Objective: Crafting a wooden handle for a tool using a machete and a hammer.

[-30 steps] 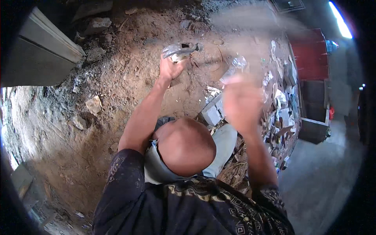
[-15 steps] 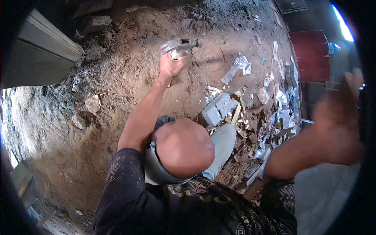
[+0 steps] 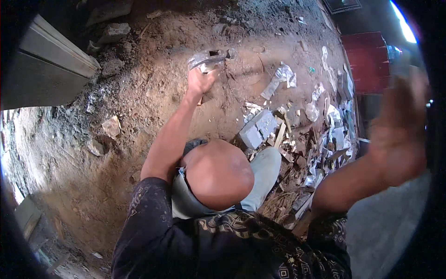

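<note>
My left hand (image 3: 200, 82) is closed round a claw hammer (image 3: 211, 57), held out over the dirt floor beyond my knee. Its grip sits just under the metal head, and a pale bit shows between head and fist. Most of the handle is hidden. Off to the right, my right hand (image 3: 398, 123) is raised, blurred and dim. Its fingers appear stretched upward, and I see nothing in it. A grey block (image 3: 258, 129) lies beside my bent leg, with pale wood splinters (image 3: 280, 135) next to it.
Crumpled clear plastic (image 3: 284, 76) lies on the dirt beyond the block. Debris and scraps (image 3: 338, 137) line the right side. A red panel (image 3: 367, 63) stands at the far right, a grey panel (image 3: 53, 60) at upper left. Stones (image 3: 111, 126) dot the ground.
The claw hammer's head has tilted slightly in my left hand, which has barely moved. My raised right hand has shifted a little up and to the left.
</note>
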The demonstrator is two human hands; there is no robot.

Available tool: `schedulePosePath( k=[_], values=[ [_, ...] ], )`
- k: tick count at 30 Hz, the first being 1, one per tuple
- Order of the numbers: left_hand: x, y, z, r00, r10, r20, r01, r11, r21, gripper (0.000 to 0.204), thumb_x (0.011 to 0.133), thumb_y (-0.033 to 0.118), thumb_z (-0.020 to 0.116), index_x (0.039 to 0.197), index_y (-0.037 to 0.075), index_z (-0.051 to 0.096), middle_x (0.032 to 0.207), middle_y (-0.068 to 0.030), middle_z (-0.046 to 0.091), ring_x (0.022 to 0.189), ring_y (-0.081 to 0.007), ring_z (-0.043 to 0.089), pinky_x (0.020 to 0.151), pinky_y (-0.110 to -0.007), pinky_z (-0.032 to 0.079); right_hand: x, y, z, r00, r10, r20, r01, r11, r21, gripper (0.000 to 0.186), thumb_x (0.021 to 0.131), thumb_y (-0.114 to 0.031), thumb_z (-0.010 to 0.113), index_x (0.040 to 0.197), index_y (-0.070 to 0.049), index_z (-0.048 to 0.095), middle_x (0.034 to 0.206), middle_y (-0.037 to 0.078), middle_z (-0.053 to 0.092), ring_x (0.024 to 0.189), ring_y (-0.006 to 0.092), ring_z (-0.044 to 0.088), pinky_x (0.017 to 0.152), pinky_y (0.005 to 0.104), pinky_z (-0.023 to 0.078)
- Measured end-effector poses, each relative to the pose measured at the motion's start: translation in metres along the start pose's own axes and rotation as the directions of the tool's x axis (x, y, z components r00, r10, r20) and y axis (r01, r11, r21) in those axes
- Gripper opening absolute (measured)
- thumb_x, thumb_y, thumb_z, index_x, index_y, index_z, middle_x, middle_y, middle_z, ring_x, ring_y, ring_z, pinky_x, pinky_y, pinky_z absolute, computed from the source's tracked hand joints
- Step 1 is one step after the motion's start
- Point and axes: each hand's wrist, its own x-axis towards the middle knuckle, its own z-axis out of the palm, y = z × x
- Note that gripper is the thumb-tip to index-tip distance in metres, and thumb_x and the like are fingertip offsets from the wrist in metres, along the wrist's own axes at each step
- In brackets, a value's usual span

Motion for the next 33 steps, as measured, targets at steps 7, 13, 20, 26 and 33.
schedulePosePath(
  k=[7,13,20,26,33],
  values=[
    [0.001,-0.018,-0.005,0.988,-0.146,0.038,0.144,0.832,-0.536,0.018,0.080,0.012,0.071,0.094,0.002,0.066,0.088,-0.0062,0.070,0.079,-0.0150,0.064,0.073,-0.032,0.052,0.130,0.010,-0.140,0.537,-0.734,0.416,-0.423,-0.660,-0.621,0.020,0.092,-0.021,0.063,0.094,0.000,0.061,0.065,-0.003,0.054,0.051,0.0109,0.051,0.048,0.0300,0.040],
    [-0.004,-0.024,-0.003,0.996,-0.061,-0.066,0.063,0.998,0.021,0.026,0.085,0.021,0.071,0.098,-0.001,0.067,0.096,-0.0093,0.072,0.089,-0.0155,0.063,0.079,-0.034,0.051,0.111,0.055,-0.064,0.493,-0.843,0.213,-0.330,-0.408,-0.851,0.030,0.091,-0.030,0.069,0.092,-0.002,0.060,0.061,0.001,0.057,0.049,0.0118,0.053,0.044,0.0286,0.040],
    [0.001,0.010,-0.001,0.994,-0.082,0.070,0.082,0.997,0.001,0.036,0.079,0.028,0.073,0.110,0.010,0.070,0.102,-0.0125,0.073,0.094,-0.0247,0.069,0.083,-0.037,0.053,-0.011,0.058,0.031,0.561,0.108,0.821,-0.821,-0.054,0.568,0.025,0.093,-0.026,0.064,0.102,-0.003,0.061,0.074,0.003,0.061,0.063,0.0179,0.057,0.057,0.0330,0.043],
    [-0.001,-0.002,0.000,0.999,-0.017,-0.039,0.017,1.000,0.021,0.031,0.079,0.024,0.070,0.108,0.013,0.072,0.098,-0.0108,0.073,0.091,-0.0252,0.069,0.080,-0.037,0.053,0.141,0.016,-0.130,0.598,-0.657,0.459,-0.545,-0.753,-0.368,0.029,0.092,-0.026,0.063,0.092,0.003,0.056,0.069,0.018,0.063,0.063,0.0281,0.064,0.056,0.0421,0.047],
    [-0.003,-0.002,-0.013,0.999,0.052,-0.008,-0.052,0.997,0.058,0.028,0.077,0.024,0.069,0.103,0.014,0.074,0.100,-0.0135,0.072,0.093,-0.0316,0.068,0.082,-0.041,0.053,0.073,0.071,0.010,0.355,-0.895,0.271,0.112,-0.247,-0.962,0.024,0.095,-0.034,0.060,0.094,-0.010,0.063,0.061,-0.005,0.050,0.045,0.0090,0.045,0.041,0.0249,0.036]
  ],
)
